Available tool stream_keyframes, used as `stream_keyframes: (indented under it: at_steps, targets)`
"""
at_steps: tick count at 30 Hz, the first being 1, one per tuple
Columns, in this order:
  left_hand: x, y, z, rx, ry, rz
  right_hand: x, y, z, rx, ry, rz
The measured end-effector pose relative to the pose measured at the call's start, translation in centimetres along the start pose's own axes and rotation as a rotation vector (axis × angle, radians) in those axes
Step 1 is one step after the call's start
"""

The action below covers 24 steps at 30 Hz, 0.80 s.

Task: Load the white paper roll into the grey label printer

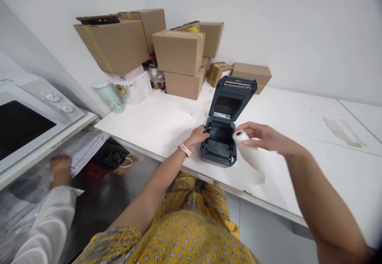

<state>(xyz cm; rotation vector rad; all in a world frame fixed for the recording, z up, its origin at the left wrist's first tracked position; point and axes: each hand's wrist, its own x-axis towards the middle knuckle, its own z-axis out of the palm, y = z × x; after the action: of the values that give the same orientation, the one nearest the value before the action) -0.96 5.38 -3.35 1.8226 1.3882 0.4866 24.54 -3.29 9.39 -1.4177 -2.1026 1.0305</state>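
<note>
One printer [221,134], one roll [241,138], one tumbler [109,96], two knobs [52,97] [67,108] show.

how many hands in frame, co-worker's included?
3: left hand on the open printer; right hand beside it, holding a white roll; co-worker's hand far left, by papers. Co-worker's other hand isn't visible.

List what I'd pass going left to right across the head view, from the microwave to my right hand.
Microwave → mint tumbler → white box → left hand → open dark printer → white roll → right hand.
</note>
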Motion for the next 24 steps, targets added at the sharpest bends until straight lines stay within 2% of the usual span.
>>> stream_keyframes:
  at_steps: [2, 4, 7, 18, 24]
  targets:
    - [-0.1, 0.1, 0.0, -0.001, 0.003, -0.011, 3.7, 0.6, 2.6, -0.078, -0.041, -0.026]
    - [-0.1, 0.2, 0.0, -0.004, 0.002, -0.011, 6.6, 1.9, 4.8, -0.368, -0.032, -0.006]
    - [-0.2, 0.1, 0.1, -0.004, 0.01, -0.022, 9.0, 3.6, 6.7, -0.663, -0.047, 0.019]
    - [-0.6, 0.2, 0.4, -0.04, 0.043, -0.041, 9.4, 3.9, 8.5, -0.891, -0.051, 0.06]
    - [-1.5, 0.6, 0.7, 0.018, 0.183, -0.046, 9.4, 4.2, 8.5, -0.881, -0.035, 0.016]
